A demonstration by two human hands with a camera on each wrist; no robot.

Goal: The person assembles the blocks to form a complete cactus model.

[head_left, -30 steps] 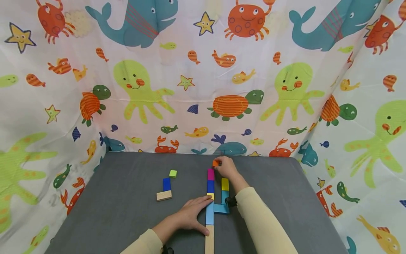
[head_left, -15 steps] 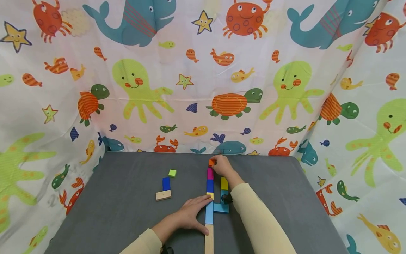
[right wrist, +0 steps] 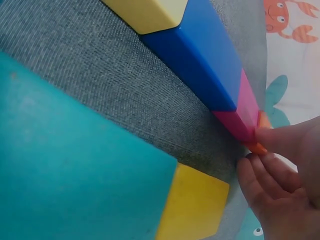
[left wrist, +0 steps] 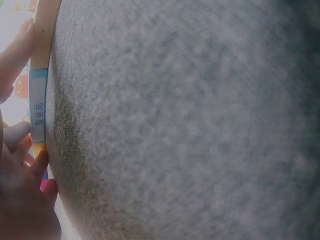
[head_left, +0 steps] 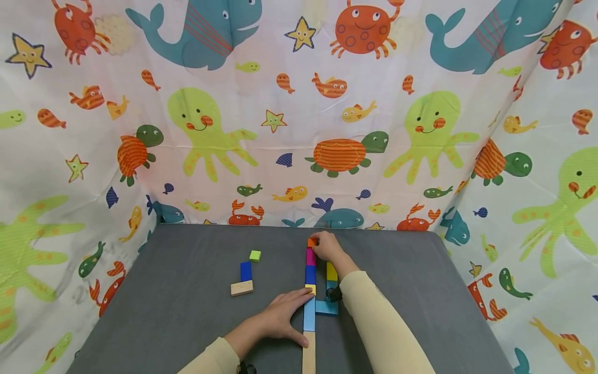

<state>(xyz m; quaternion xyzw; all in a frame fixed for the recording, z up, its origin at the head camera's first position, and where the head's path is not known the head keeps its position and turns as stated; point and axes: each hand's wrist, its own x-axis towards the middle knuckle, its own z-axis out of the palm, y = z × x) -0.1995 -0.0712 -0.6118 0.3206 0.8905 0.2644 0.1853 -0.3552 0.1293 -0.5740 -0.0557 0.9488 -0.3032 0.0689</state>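
Observation:
A straight row of blocks runs away from me: a plain wooden block (head_left: 309,358), a light blue one (head_left: 309,314), a pale yellow one (head_left: 310,289), a dark blue one (head_left: 310,275) and a pink one (head_left: 311,256). At its far end my right hand (head_left: 329,246) pinches a small orange block (head_left: 311,242), right up against the pink one. My left hand (head_left: 283,315) lies along the row's left side, fingers extended. Its thumb touches the wooden block and its fingertips the pale yellow one; in the left wrist view, the light blue block (left wrist: 38,105) spans between them.
Right of the row, a blue block (head_left: 326,308) juts out sideways, with a teal block (right wrist: 75,160) and a yellow block (right wrist: 197,200) extending away from it. To the left lie a green cube (head_left: 255,255), a blue block (head_left: 245,271) and a wooden block (head_left: 241,288).
My right hand has brought the orange block a little to the left, into line with the pink block. My left hand has stayed in place.

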